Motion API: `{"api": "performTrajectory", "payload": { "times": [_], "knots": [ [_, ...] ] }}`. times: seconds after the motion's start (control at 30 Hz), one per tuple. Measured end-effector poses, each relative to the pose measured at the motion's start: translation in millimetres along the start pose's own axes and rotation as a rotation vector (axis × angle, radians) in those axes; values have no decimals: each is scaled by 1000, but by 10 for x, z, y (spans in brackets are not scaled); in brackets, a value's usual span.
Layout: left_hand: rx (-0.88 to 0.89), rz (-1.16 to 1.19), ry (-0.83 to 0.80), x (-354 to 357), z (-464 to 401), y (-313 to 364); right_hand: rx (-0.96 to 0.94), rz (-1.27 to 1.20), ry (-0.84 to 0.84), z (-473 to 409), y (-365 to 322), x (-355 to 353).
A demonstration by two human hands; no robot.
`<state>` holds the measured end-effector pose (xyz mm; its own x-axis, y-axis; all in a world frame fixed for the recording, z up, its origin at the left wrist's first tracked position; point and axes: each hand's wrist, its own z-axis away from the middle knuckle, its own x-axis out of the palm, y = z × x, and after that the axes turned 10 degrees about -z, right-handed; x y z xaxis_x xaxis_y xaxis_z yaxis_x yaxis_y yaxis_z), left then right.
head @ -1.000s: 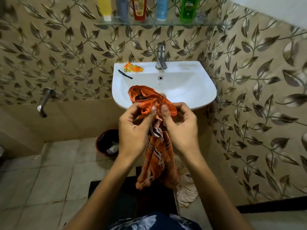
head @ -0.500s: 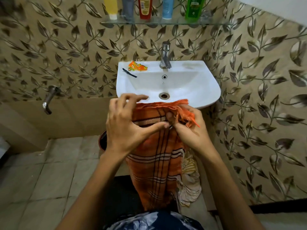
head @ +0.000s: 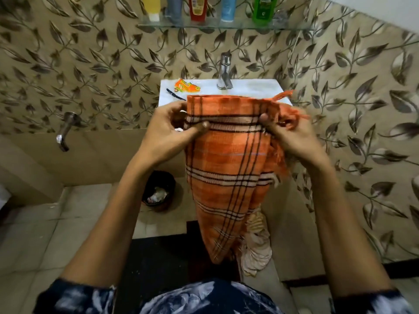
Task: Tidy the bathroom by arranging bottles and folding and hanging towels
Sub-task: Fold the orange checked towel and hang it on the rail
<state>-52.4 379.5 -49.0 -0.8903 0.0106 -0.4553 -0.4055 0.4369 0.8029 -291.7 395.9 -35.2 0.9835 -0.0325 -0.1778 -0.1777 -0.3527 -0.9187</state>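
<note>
Both hands, left hand (head: 169, 130), right hand (head: 292, 134), pinching orange towel (head: 226, 168), fringe perhaps bunched

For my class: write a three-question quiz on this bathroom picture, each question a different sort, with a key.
1. True or false: both hands, left and right, pinch the towel by its top edge.
2. Multiple choice: where do the bottles stand? A) in the sink B) on the glass shelf C) on the floor
3. Fill in: the orange packet lies on the sink rim, to the ____ of the tap as seen in the picture.

Key: 1 true; 2 B; 3 left.
</note>
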Motion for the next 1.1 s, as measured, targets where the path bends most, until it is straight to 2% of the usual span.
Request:
{"api": "performTrajectory", "payload": {
  "times": [0.07, 0.13, 0.23, 0.4, 0.5, 0.63, 0.7, 0.77, 0.93, 1.03, 1.1],
  "knots": [
    [52, -72, 41, 67, -29, 16, -37, 37, -17, -15, 10, -37],
    [69, -21, 107, 86, -65, 48, -55, 18, 53, -33, -5, -97],
    [62, -53, 98, 127, -143, 75, 2, 55, 14, -61, -9, -123],
    [41, -48, 209, 102, -228, 75, -54, 96, 29, -167, -85, -150],
    [90, -137, 165, 83, -291, 111, -64, 233, 83, -252, -148, -130],
    [63, -376, 267, 40, -350, 125, -32, 529, 235, -317, -168, -154],
    [7, -451, 291, 29, -390, 144, 47, 565, 260, -336, -175, -132],
    [-23, -496, 320, 52, -425, 190, 32, 552, 283, -354, -199, -95],
    [54, -222, 336, 226, -571, 367, -191, 532, 379, -389, -375, -12],
    [267, -153, 394, 315, -696, 440, -304, 451, 393, -451, -503, 15],
    [382, -89, 380, 373, -768, 461, -352, 460, 314, -468, -544, 22]
  ]
}}
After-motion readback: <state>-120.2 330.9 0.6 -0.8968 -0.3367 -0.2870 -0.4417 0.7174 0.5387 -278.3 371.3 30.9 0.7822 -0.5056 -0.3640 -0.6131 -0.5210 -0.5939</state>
